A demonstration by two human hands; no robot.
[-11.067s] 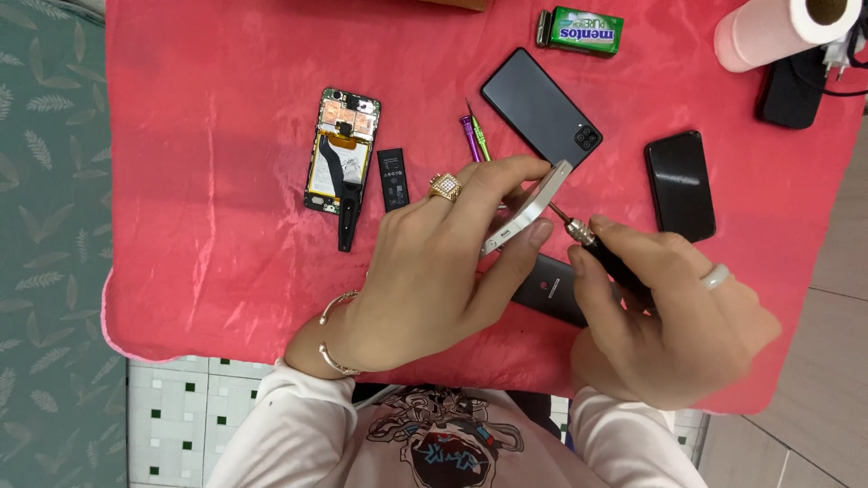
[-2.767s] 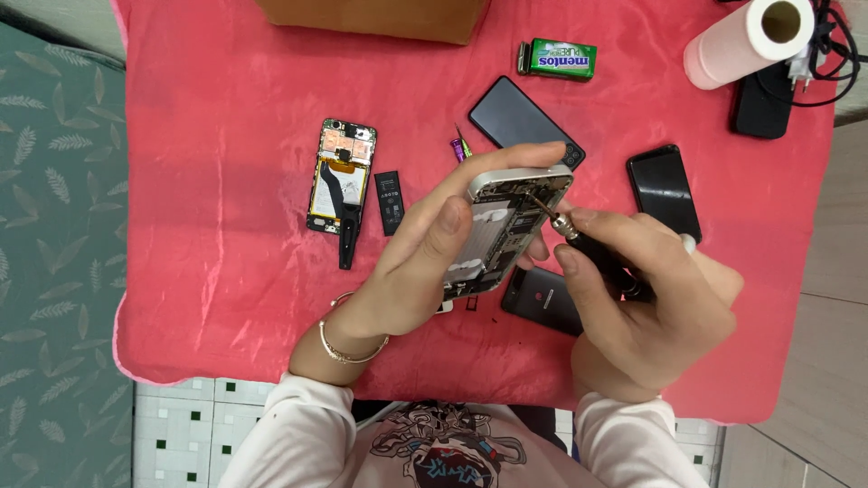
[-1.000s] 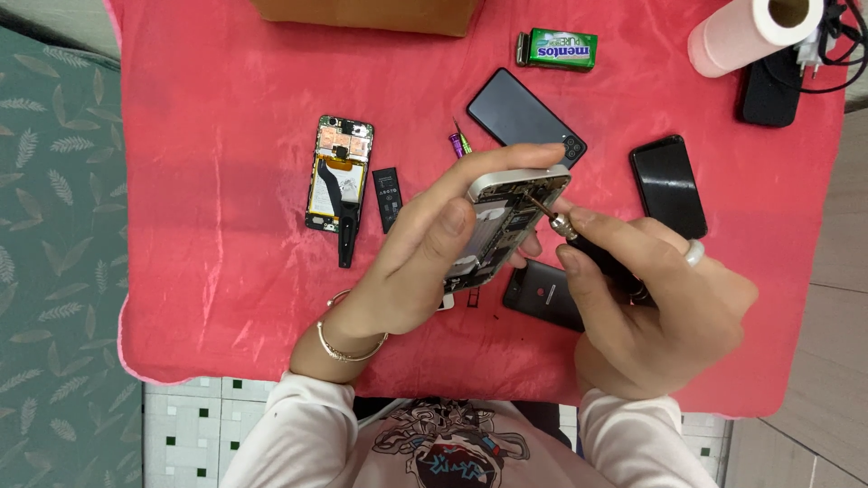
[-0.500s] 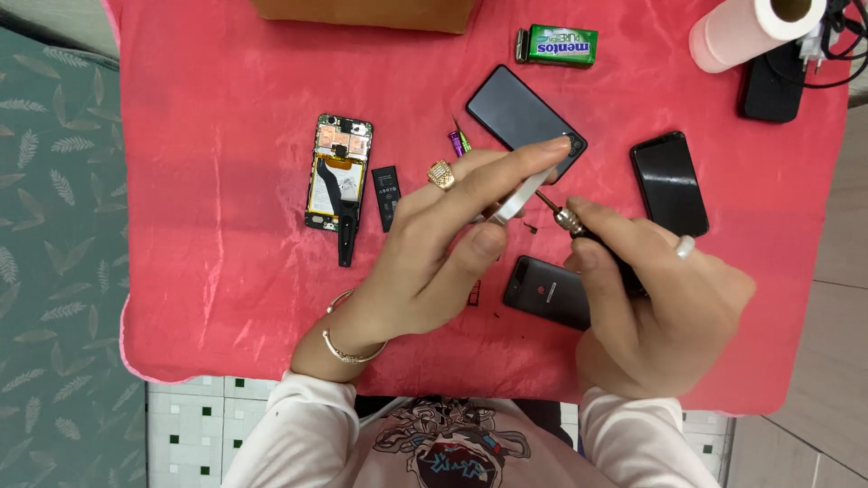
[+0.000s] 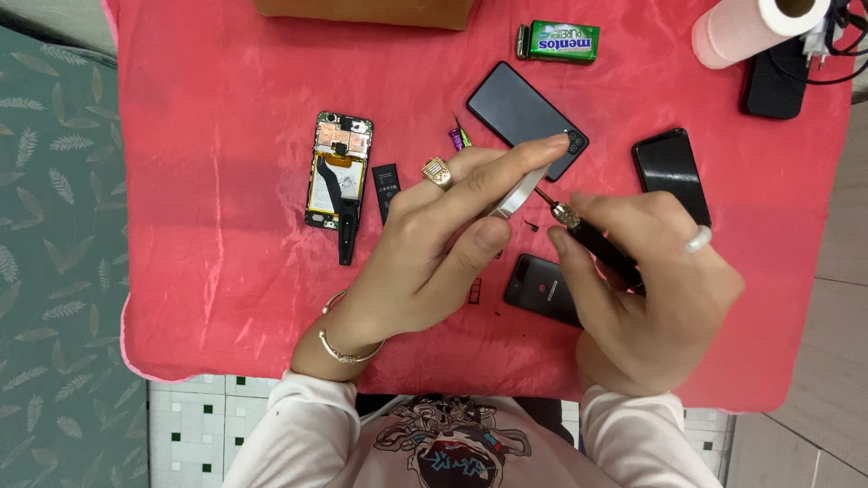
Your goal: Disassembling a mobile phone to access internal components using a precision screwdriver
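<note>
Two hands are busy over a bench draped in a red cloth (image 5: 226, 271). The left hand (image 5: 434, 244), with a chunky gold ring and a thin bracelet at the wrist, is pinching a slim silvery phone frame (image 5: 517, 192) edge-on between thumb and fingers, holding it up off the cloth around the middle of the bench. The right hand (image 5: 651, 298), wearing a pale ring, is wrapped around a black screwdriver (image 5: 588, 237) with a knurled metal collar, and its thin tip is right up against the frame; can't tell exactly what it's touching there. Just under both hands, a dark phone back cover (image 5: 535, 287) lies on the cloth, partly hidden by the right hand. Over to the left there's an opened phone (image 5: 339, 167) with its guts showing, a black strip lying across it, and a small black part (image 5: 384, 181) just beside it. Above the hands sits a dark phone (image 5: 524, 117) lying camera side up at an angle, with a couple of small purple and green bits next to it. Another black phone (image 5: 671, 172) is off to the right, a green pack of gum (image 5: 559, 42) is near the top edge, and a paper roll (image 5: 750, 29) sits in the top right corner.
</note>
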